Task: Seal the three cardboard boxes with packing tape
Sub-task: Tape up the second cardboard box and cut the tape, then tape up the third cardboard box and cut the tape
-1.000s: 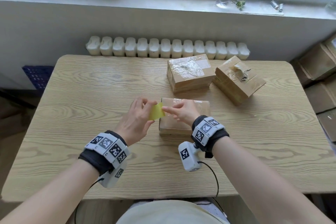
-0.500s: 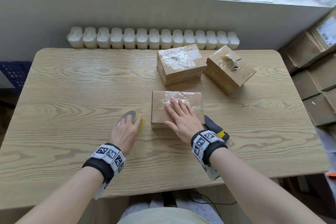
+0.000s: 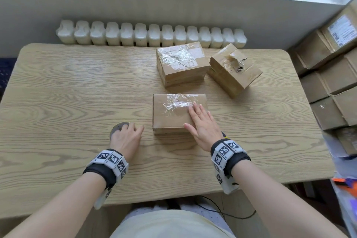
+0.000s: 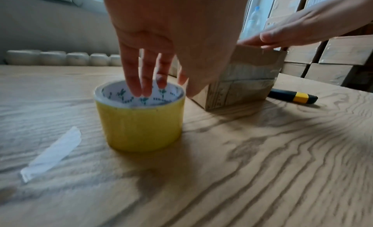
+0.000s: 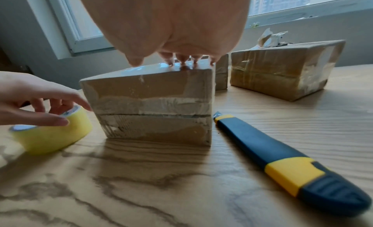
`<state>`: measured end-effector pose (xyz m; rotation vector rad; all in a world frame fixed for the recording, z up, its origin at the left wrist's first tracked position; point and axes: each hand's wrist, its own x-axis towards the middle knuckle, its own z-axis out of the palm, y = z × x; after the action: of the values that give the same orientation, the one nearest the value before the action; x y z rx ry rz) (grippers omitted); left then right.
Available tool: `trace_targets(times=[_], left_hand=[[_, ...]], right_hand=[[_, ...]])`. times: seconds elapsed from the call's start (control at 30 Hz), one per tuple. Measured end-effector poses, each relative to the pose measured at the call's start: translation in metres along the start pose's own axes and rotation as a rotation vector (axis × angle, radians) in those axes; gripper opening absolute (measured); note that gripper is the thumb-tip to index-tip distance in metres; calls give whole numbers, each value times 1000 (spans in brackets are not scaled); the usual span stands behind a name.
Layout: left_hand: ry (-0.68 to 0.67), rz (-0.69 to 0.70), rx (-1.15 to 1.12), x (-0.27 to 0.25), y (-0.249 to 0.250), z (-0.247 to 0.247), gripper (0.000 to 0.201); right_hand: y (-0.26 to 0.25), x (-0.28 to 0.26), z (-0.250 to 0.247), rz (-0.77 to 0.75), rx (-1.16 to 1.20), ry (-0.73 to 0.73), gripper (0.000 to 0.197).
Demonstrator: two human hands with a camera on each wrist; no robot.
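Observation:
Three brown cardboard boxes stand on the wooden table (image 3: pixel 77 87). The near box (image 3: pixel 170 118) has wrinkled clear tape (image 3: pixel 177 103) across its top. My right hand (image 3: pixel 201 121) lies flat on its right half, fingertips (image 5: pixel 181 61) pressing the taped top. The yellow tape roll (image 4: pixel 139 118) stands on its side face left of that box. My left hand (image 3: pixel 126 137) hovers over it with fairly straight fingers (image 4: pixel 141 80) reaching into the core, and no clear grip shows. The back box (image 3: pixel 181 63) and the tilted right box (image 3: pixel 234 69) both carry tape.
A blue and yellow utility knife (image 5: pixel 282 163) lies on the table just right of the near box. A loose clear strip (image 4: pixel 52 152) lies left of the roll. Stacked cartons (image 3: pixel 332 75) stand beyond the table's right edge, and a radiator (image 3: pixel 150 35) runs behind it.
A second ago both hands held the roll at the near box. The left hand has set it on the table and loosened. The right hand now lies flat and has slid right.

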<state>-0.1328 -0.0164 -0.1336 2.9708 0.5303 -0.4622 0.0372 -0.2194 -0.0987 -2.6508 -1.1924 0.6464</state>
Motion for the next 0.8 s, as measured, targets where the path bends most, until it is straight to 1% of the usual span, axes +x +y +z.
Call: trace_targets(times=[0.03,0.07,0.1,0.13,0.17,0.2,0.23,0.27,0.33,0.43,0.47,0.57,0.67,0.73,0.8], left_hand=[[47,-12,-27,1,-1,-6,28],[97,4,-68,2,-1,-14,22],[136,41,-153,2,2,-24,17],[174,63,-296,2,6,-35,19],[171,48,-438,4,11,-45,26],[135,-7,-570,6,17,-54,31],[84,-58,-691,9,23,-60,34],[40,-76,-791,12,28,-63,34],[14,-118,-933,19,31,-61,37],[37,-255,-1108,24,23,-54,51],[53,-287,-1154,24,18,-54,54],[143,-358,-1226,24,-1,-59,50],[236,-433,-1280,21,-23,-68,42],[264,-454,-1326,21,-39,-73,42],[265,-460,-1362,25,-57,-74,46]], right_hand=[[4,-1,-2,24,68,32,63],[8,-2,-5,63,147,71,62],[12,-2,-6,120,233,101,60],[15,-2,-8,187,325,117,59],[18,0,-9,261,419,122,58],[21,1,-10,326,507,118,56],[23,3,-10,369,587,111,52],[24,4,-10,385,653,107,47],[24,7,-11,370,750,109,43],[16,12,-19,314,874,95,50],[12,15,-22,294,910,87,52],[-5,28,-32,248,1022,62,55],[-25,43,-40,219,1043,49,55],[-38,55,-43,192,1051,14,58],[-50,67,-45,161,1031,-16,60]])
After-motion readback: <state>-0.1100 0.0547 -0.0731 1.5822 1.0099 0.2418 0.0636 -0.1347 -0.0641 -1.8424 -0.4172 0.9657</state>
